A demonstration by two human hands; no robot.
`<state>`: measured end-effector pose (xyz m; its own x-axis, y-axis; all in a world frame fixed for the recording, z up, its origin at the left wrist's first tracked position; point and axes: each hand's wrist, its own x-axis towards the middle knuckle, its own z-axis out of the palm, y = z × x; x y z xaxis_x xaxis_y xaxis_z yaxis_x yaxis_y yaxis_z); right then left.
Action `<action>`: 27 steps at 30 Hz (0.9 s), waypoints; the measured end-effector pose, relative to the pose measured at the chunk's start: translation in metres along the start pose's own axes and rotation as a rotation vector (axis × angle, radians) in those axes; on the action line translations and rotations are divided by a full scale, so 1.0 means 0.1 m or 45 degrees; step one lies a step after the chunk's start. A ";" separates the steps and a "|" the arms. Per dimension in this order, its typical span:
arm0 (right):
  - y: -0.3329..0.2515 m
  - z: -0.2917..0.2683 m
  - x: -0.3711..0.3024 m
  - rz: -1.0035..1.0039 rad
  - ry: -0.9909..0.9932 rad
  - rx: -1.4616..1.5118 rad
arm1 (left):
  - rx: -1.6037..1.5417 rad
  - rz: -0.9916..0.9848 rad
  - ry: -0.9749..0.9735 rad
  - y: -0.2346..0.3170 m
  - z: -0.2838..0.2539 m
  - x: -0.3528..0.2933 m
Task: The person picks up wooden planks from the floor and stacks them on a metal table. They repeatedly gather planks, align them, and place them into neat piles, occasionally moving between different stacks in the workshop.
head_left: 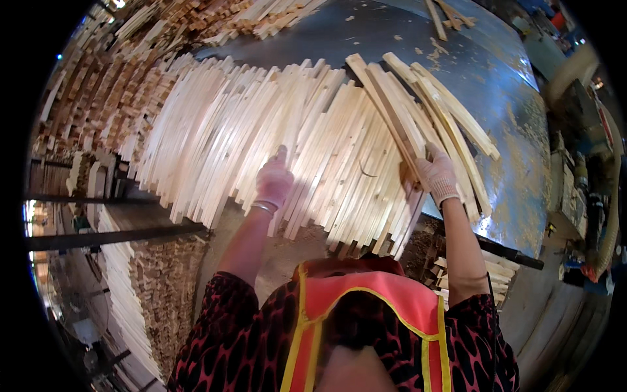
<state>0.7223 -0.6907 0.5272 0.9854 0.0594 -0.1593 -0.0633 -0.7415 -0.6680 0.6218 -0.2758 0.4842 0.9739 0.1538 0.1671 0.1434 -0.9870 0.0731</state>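
Note:
Pale wooden strips [215,130] lie side by side in a wide row across the table in front of me. My left hand [274,181], in a thin light glove, is closed around a slightly blurred strip [292,121] near the middle of the row; its fingertips are partly hidden. At the row's right end, my gloved right hand [437,173] grips a wooden strip [398,111] by its near part, thumb towards the row. Several loose, slanted strips [450,130] fan out beside and beyond that hand.
A bluish metal tabletop [516,150] with scattered sawdust extends right and behind. Stacked wood [98,98] rises at the far left; another stack [163,294] stands below left, near a dark metal bar [117,238]. Short offcuts lie on the far table edge. Machinery and a hose [610,196] stand far right.

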 end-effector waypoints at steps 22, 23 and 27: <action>-0.93 0.57 0.49 -0.066 -0.191 -0.284 | -0.073 -0.492 -0.545 0.26 -0.36 0.10; -1.09 0.69 0.30 -0.005 -0.239 -0.145 | -0.072 -0.457 -0.474 0.18 -0.27 0.06; -1.75 1.37 -0.41 0.221 -0.801 0.213 | -0.271 -0.408 -0.442 -0.13 -0.02 0.00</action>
<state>0.6715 -0.4716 0.5514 0.6823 0.3644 -0.6338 -0.2861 -0.6647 -0.6902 0.6197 -0.2624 0.4850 0.8931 0.3867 -0.2298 0.4404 -0.8556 0.2719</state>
